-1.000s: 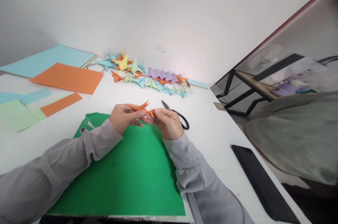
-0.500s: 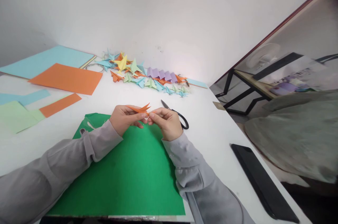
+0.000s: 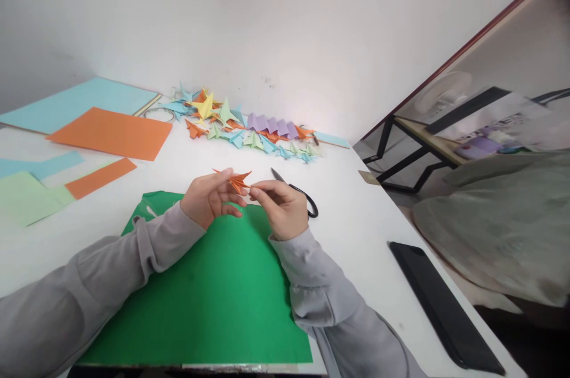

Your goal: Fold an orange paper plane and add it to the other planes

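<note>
Above the far edge of a green sheet point(image 3: 214, 295) both my hands meet at a small folded orange paper figure point(image 3: 237, 179) with pointed tips. My right hand point(image 3: 280, 206) pinches its right end between thumb and forefinger. My left hand point(image 3: 208, 197) is at its left side, fingers loosely curled with the fingertips against the paper. Black scissors point(image 3: 303, 197) lie on the white table point(image 3: 356, 218) just behind my right hand.
A pile of folded paper figures point(image 3: 240, 126) in several colours lies at the back by the wall. Orange point(image 3: 111, 132), blue point(image 3: 80, 102) and pale green point(image 3: 27, 197) sheets lie at the left. A black phone point(image 3: 440, 304) lies near the right table edge.
The orange figure has been turned and lifted slightly. My left hand's fingers have loosened and spread from a tight pinch, while my right hand keeps its pinch.
</note>
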### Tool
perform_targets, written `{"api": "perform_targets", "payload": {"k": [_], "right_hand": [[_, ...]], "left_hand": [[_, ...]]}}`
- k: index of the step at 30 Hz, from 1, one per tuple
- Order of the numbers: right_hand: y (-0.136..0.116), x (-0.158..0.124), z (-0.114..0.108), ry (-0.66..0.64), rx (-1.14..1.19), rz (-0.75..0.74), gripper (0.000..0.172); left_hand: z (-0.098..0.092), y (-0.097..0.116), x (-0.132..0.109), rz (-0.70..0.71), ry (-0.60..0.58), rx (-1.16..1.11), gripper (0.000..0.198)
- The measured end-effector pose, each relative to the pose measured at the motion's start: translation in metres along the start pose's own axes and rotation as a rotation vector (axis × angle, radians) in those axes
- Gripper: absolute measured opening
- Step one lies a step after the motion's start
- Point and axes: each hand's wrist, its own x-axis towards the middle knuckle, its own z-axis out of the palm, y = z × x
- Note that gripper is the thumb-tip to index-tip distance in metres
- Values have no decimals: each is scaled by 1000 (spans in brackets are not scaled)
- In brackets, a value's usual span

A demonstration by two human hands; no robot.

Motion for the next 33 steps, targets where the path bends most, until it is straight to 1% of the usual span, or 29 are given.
{"api": "perform_targets", "payload": {"k": [2, 4, 5, 7, 10, 13, 16, 19, 22, 29, 33], "right_hand": [[-3, 0, -1, -4, -111, -122, 7], [-5, 0, -2, -19, -184, -223, 10], [-6, 0, -2, -27, -194, -249, 11], [-7, 1, -2, -42, -184, -235, 12], [-7, 1, -3, -51, -115, -108, 8], [-3, 2, -3, -69, -6, 26, 4], [1, 4, -3, -94, 96, 132, 3], [5, 6, -4, -86, 189, 268, 9], [8, 7, -3, -79, 265, 399, 17], [14, 6, 1, -80, 502, 665, 28], [9, 7, 1, -97, 569, 752, 30]], "left_hand": [[1, 1, 0, 8, 12, -2, 32], [2, 1, 1, 28, 63, 28, 30], [2, 0, 2, 32, 89, 47, 27], [1, -2, 2, 36, 130, 79, 21], [-2, -3, 3, 54, 142, 127, 15], [-3, -3, 4, 58, 144, 161, 15], [-1, -2, 3, 58, 189, 161, 18], [1, -2, 2, 64, 228, 151, 21], [3, -3, 2, 57, 231, 159, 22], [0, -3, 4, 1, 177, 233, 22], [-2, -4, 4, -6, 146, 237, 21]]}}
